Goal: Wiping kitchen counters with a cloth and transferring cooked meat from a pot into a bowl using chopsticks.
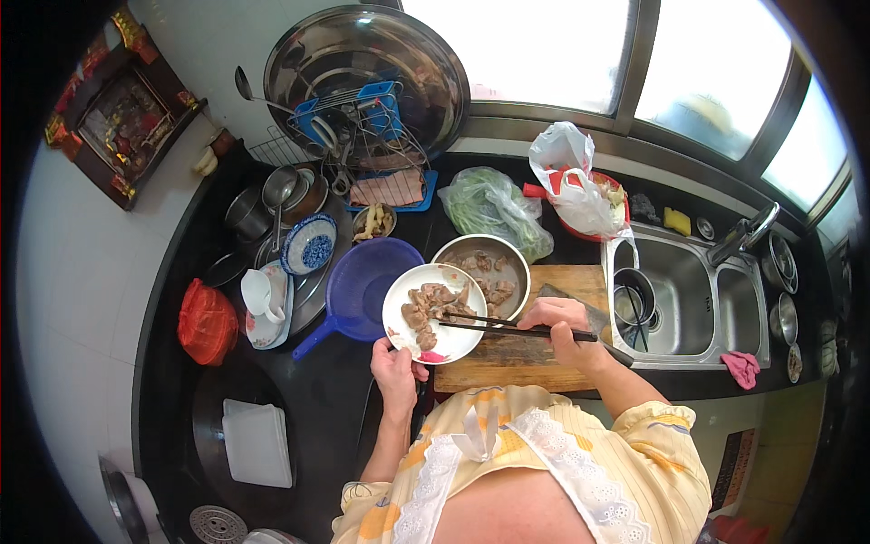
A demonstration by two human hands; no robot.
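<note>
My left hand grips the near-left rim of a white plate with a floral pattern. Several pieces of cooked meat lie on it. In my right hand is a pair of dark chopsticks, their tips among the meat on the plate. Just behind, partly covered by the plate, stands a metal bowl holding more meat in cloudy liquid. Beneath my right hand lies a wooden cutting board with a cleaver across it, partly hidden by that hand.
A blue plastic strainer sits left of the plate. Behind are bagged greens and a red colander with white plastic bags. A double steel sink holding a pot is at right; stacked dishes stand at left.
</note>
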